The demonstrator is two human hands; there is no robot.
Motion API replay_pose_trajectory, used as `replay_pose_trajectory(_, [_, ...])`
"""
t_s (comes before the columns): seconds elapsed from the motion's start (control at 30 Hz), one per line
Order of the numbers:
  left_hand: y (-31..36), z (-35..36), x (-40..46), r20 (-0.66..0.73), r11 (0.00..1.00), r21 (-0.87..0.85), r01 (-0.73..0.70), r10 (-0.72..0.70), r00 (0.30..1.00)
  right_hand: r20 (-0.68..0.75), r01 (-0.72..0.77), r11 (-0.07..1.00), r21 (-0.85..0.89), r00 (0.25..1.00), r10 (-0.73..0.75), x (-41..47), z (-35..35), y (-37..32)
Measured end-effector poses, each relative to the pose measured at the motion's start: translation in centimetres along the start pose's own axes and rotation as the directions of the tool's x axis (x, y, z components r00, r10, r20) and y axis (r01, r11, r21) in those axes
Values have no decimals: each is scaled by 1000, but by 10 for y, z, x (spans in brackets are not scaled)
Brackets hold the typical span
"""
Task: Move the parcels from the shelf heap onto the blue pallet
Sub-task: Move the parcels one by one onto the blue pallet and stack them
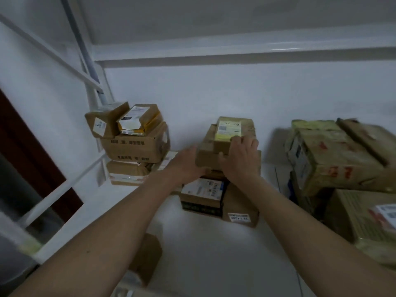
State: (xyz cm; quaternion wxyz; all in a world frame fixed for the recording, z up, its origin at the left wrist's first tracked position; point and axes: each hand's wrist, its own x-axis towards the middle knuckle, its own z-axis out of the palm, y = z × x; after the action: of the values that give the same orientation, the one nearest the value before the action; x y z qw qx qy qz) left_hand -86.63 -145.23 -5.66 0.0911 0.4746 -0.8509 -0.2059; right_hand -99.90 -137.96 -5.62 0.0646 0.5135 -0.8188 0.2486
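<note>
We have the top two boxes [225, 144] of the middle shelf stack — left hand [186, 163] cupping the lower one's left end, right hand [240, 157] curled over the small labelled box. That small one may slide off if tilted. Its long axis runs toward the wall.

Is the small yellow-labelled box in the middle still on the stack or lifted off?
Still on the stack: the yellow-labelled box lies on a flat brown box. Right hand grips both; left hand holds the brown box's end.
</note>
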Motion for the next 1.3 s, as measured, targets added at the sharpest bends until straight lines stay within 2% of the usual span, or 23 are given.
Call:
replay_pose_trajectory(0.1, [17,6,20,-27,993,-117,-35,32,999,-41,-145,981,125,988,152,14,8,18])
replay_pose_trajectory(0.17, [24,11,35,-21,982,-190,-24,20,1000,38,-252,928,274,967,251,22,13,27])
replay_pose_trajectory(0.27, [30,19,59,-29,966,-259,-20,13,1000,117,-335,820,463,941,319,31,16,37])
replay_pose_trajectory(0.4, [40,25,73,-24,933,-357,-36,29,999,237,-426,676,602,903,358,31,14,41])
replay_pose_trajectory(0.5, [40,32,77,-14,922,-386,-31,28,1000,260,-418,666,619,908,328,30,9,43])
replay_pose_trajectory(0.63, [37,32,70,-23,892,-453,-3,-8,1000,292,-438,597,672,898,330,21,2,37])
replay_pose_trajectory(0.8, [45,18,43,-149,832,-553,-36,-56,987,274,-417,530,738,904,328,2,-17,20])
replay_pose_trajectory(0.93, [67,0,12,-275,686,-715,-134,-100,956,151,-309,538,784,936,317,-13,-47,5])
replay_pose_trajectory(1.07, [88,-9,-9,-339,527,-819,-226,-127,932,54,-240,540,807,940,338,-35,-72,-4])
replay_pose_trajectory(1.17, [101,-10,-20,-324,474,-852,-222,-145,935,34,-242,534,810,929,369,-58,-89,-4])
replay_pose_trajectory(1.3, [131,-9,-37,-240,343,-920,-192,-101,966,-57,-220,591,776,909,414,-77,-123,13])
